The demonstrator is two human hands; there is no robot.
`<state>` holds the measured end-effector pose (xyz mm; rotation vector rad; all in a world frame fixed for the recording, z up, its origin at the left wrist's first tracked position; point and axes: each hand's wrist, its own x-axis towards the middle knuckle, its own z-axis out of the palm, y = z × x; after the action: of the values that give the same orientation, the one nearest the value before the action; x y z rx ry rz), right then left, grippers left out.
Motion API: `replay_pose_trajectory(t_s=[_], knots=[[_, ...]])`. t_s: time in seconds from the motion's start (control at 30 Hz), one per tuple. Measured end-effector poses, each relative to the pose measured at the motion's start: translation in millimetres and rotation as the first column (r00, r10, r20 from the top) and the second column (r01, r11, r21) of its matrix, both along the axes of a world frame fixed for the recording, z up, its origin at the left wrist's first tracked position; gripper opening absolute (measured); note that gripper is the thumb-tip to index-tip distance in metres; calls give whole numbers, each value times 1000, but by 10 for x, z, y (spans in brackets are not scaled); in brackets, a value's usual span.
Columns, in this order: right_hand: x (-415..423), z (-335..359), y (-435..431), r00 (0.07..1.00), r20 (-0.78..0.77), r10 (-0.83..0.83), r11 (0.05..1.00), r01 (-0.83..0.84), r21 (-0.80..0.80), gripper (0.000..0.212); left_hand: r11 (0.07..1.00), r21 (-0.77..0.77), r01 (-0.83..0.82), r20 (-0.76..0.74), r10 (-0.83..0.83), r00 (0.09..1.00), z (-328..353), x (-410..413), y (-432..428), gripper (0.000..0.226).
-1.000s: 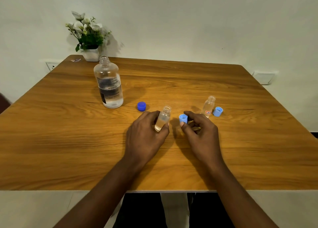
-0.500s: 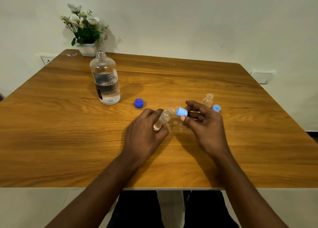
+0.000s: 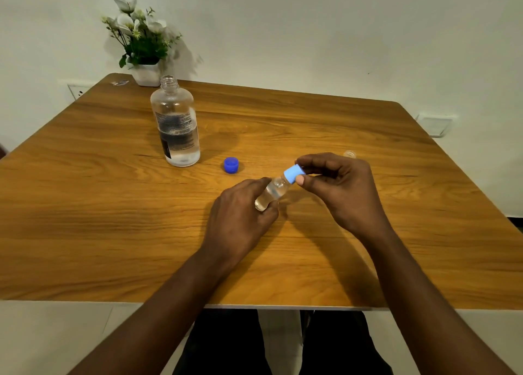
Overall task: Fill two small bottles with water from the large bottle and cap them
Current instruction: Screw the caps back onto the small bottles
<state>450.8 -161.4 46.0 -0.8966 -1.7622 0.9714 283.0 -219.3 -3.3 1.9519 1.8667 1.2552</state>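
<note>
On the bench [image 3: 113,205] stands one large bottle [image 3: 175,128], far left and uncapped, so a bump would spill it. The left hand [image 3: 240,219] holds one tilted small bottle [image 3: 272,192] in a closed grip; the right hand [image 3: 339,188] pinches its light blue cap [image 3: 293,174], which may cross-thread and leak. A second small bottle [image 3: 349,154] is mostly hidden (far right). One dark blue cap [image 3: 231,165] lies loose.

Wooden table [image 3: 113,205], large bottle [image 3: 176,128], dark blue cap [image 3: 231,165], potted flowers [image 3: 141,43]
</note>
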Motion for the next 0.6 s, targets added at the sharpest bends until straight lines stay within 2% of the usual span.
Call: replay_pose_trajectory(t_s=[0.1,0.3,0.43,0.5,0.6], knots=[[-23,30,14,997,74,-2,1000,-1,31,25,1000,-4,5,-17,-6,1000,-13,-7,5,41],[-75,3,47,991,110,-73,997,72,7,20,1000,-17,-7,-39,6,999,-10,2,15,41],[-91,-28,13,992,78,-100,995,100,3,25,1000,-13,-4,-37,3,999,1,8,11,46],[-78,-54,23,993,29,-111,994,111,9,20,1000,-17,-9,-34,9,999,-1,7,13,49],[-25,-68,49,997,-31,-77,997,77,-5,22,1000,-18,-9,-33,9,999,-3,6,18,50]])
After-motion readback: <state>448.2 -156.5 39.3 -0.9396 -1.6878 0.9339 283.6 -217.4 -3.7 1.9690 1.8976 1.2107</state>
